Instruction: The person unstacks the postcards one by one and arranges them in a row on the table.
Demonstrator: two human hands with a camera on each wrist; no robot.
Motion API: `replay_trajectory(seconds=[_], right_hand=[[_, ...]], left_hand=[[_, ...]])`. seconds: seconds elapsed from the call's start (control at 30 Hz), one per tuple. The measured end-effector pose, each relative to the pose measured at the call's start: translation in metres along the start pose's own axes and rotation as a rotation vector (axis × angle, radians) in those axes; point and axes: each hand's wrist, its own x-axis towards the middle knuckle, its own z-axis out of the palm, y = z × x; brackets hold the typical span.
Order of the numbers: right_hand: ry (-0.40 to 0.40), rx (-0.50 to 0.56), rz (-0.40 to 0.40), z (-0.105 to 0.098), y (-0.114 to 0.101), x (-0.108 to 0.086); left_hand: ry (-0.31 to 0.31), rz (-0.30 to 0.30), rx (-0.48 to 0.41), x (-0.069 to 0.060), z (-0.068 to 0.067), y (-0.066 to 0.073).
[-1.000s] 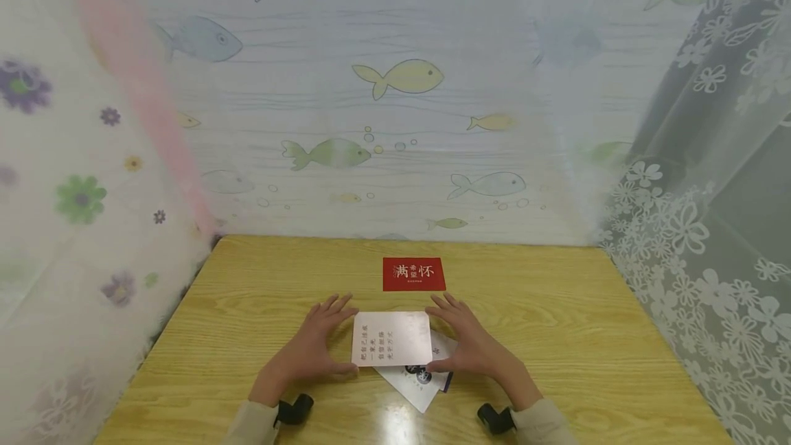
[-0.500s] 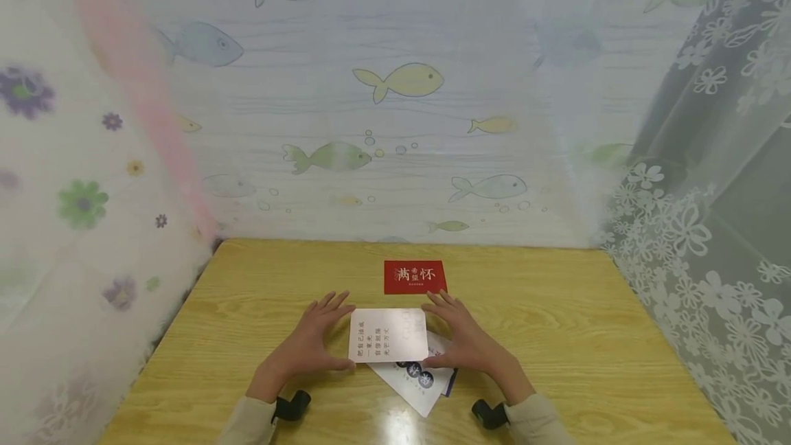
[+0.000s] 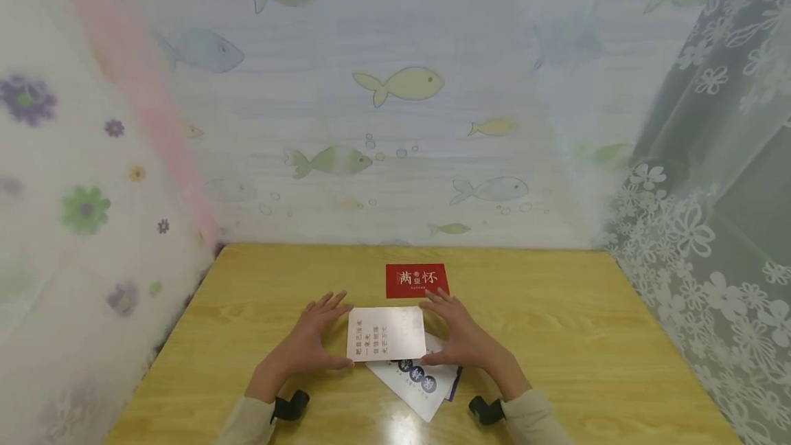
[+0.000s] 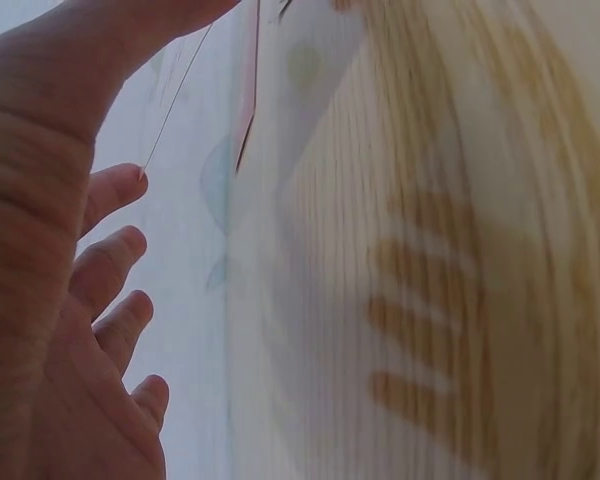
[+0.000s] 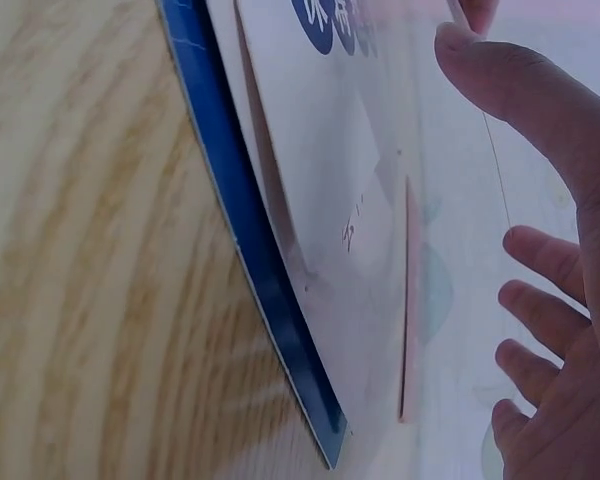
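A pale pinkish card [image 3: 395, 335] with columns of printed characters is held flat above the table, lengthwise between both hands. My left hand [image 3: 309, 338] pinches its left edge by the corners, with the thumb at the near corner and the index finger at the far one. The right hand [image 3: 463, 335] grips the right edge in the same way. The other fingers spread away from the card, as the left hand [image 4: 90, 340] shows in the left wrist view. Under it lies a white card [image 3: 428, 405] with dark round marks, partly hidden.
A red card [image 3: 417, 292] with white characters lies farther back on the wooden table [image 3: 556, 335]. A blue-edged card [image 5: 270, 310] sits beneath the white one. Fish-printed curtain [image 3: 395, 115] stands behind the table, with flowered cloth [image 3: 86, 280] to the left and lace [image 3: 692, 246] to the right.
Both hands have shifted slightly left and away with the pale card, and more of the white card's round marks shows. The whole scene sits a little lower in the head view.
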Motion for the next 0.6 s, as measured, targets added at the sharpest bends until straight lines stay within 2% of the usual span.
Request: replay_trajectory(seconds=[0.3,0.6], right_hand=[[0.012,0.045,-0.031,0.003,0.001,0.002],[0.033,0.017,-0.024,0.001,0.001,0.016]], left_hand=[[0.011,-0.013,0.021,-0.001,0.002,-0.003],[0.038,0.006,0.029,0.005,0.000,-0.012]])
